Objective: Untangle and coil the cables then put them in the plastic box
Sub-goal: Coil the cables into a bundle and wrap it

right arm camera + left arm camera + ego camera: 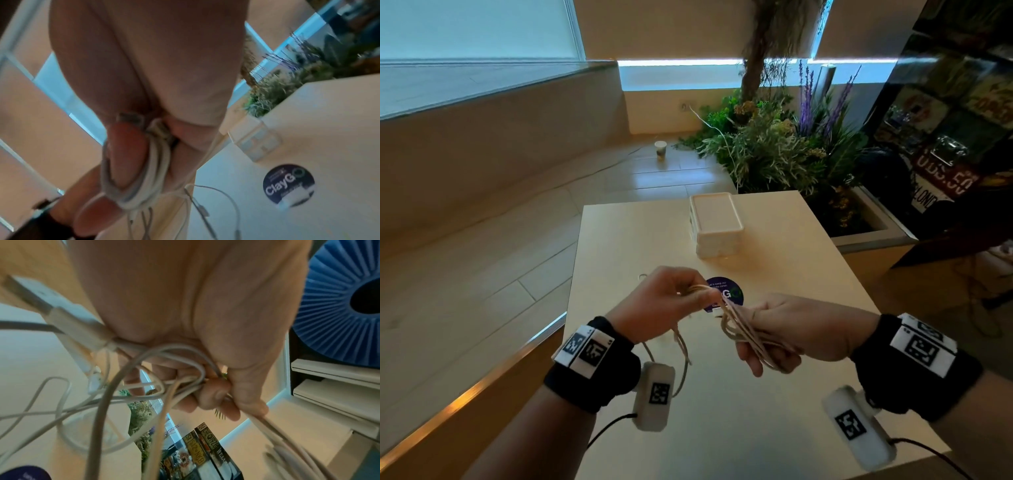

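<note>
Both hands hover above the white table (756, 411) with a bunch of white cables (736, 329) between them. My left hand (685, 294) grips several strands (185, 381) in curled fingers; loose loops and a plug end (68, 318) hang below it. My right hand (763, 346) holds a coil of loops (150, 172) wound round its fingers, with thin ends dangling. The pale plastic box (717, 222) stands at the table's far side, lid on, well beyond both hands; its corner also appears in the right wrist view (255, 142).
A round dark sticker (727, 294) lies on the table just behind the hands. A planter with greenery (774, 150) stands past the far right corner. On the floor at the back is a paper cup (660, 150). The table's left edge drops to the wooden floor.
</note>
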`<state>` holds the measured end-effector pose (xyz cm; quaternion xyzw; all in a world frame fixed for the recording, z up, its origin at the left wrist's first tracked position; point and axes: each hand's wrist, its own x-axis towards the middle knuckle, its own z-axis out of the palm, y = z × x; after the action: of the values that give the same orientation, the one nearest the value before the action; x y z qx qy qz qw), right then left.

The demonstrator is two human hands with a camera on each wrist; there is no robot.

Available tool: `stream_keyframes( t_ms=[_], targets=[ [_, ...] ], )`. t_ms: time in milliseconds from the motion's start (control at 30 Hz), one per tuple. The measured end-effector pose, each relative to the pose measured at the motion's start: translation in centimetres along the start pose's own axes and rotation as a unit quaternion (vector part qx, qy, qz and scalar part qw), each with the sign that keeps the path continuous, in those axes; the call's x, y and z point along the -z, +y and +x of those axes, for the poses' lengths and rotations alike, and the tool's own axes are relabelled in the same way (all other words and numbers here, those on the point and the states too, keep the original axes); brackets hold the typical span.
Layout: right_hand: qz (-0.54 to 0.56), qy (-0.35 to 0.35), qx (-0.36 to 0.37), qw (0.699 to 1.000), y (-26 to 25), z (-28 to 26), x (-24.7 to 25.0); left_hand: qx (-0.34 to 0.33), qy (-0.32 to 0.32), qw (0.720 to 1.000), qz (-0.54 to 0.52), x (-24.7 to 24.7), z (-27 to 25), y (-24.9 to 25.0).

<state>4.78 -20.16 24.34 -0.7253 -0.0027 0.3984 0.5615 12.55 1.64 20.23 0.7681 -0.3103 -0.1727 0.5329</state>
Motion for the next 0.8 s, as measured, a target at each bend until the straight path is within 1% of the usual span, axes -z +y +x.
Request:
stream_keyframes(
  t_ms=[133, 200, 233, 267, 333, 400, 500, 533, 567, 600, 633, 667, 700, 733, 800],
  targets=[
    [0.156, -0.051, 0.022, 0.986, 0.8, -0.7, 0.0, -0.016, 0.027, 0.998, -0.055, -0.9, 0.3, 0.4],
    [0.2, -0.064, 0.025, 0.977, 1.3, -1.1, 0.0, -0.016, 0.046, 0.998, -0.051, -1.2, 0.2, 0.4],
    [0.199, -0.067, 0.022, 0.977, 1.4, -1.3, 0.1, -0.016, 0.051, 0.997, -0.047, -1.3, 0.1, 0.4],
    [0.172, -0.065, 0.019, 0.983, 1.5, -1.4, 0.1, -0.016, 0.052, 0.998, -0.041, -1.4, 0.0, 0.4],
    [0.057, -0.046, 0.025, 0.997, 1.2, -1.7, 0.1, -0.013, 0.051, 0.998, -0.02, -1.7, -0.1, 0.5],
    [-0.046, -0.013, 0.04, 0.998, 1.1, -1.8, 0.0, -0.012, 0.063, 0.998, -0.008, -1.9, 0.0, 0.6],
    [-0.101, 0.05, 0.043, 0.993, 1.0, -1.9, 0.0, -0.022, 0.077, 0.997, 0.004, -1.7, -0.2, 0.4],
    [-0.112, 0.066, 0.038, 0.991, 1.1, -1.9, 0.1, -0.024, 0.068, 0.997, 0.035, -1.6, -0.4, 0.0],
    [-0.119, 0.075, 0.037, 0.989, 1.2, -2.0, 0.1, -0.026, 0.056, 0.994, 0.091, -1.7, -0.6, -0.3],
    [-0.116, 0.072, 0.04, 0.99, 1.3, -2.1, 0.2, -0.028, 0.043, 0.985, 0.166, -1.9, -0.9, -0.8],
    [-0.092, 0.058, 0.047, 0.993, 1.6, -2.2, 0.1, -0.026, 0.033, 0.972, 0.232, -2.3, -1.1, -1.3],
    [-0.039, 0.039, 0.052, 0.997, 1.8, -2.3, 0.2, -0.02, 0.031, 0.965, 0.26, -2.6, -1.3, -1.8],
    [0.031, 0.021, 0.052, 0.998, 2.0, -2.3, 0.2, -0.013, 0.036, 0.967, 0.251, -2.9, -1.6, -2.2],
    [0.089, 0.016, 0.048, 0.995, 2.2, -2.3, 0.3, -0.005, 0.044, 0.975, 0.219, -3.0, -1.9, -2.6],
    [0.146, 0.039, 0.031, 0.988, 2.5, -2.4, 1.0, 0.019, 0.053, 0.99, 0.127, -3.0, -2.5, -2.8]
  ],
)
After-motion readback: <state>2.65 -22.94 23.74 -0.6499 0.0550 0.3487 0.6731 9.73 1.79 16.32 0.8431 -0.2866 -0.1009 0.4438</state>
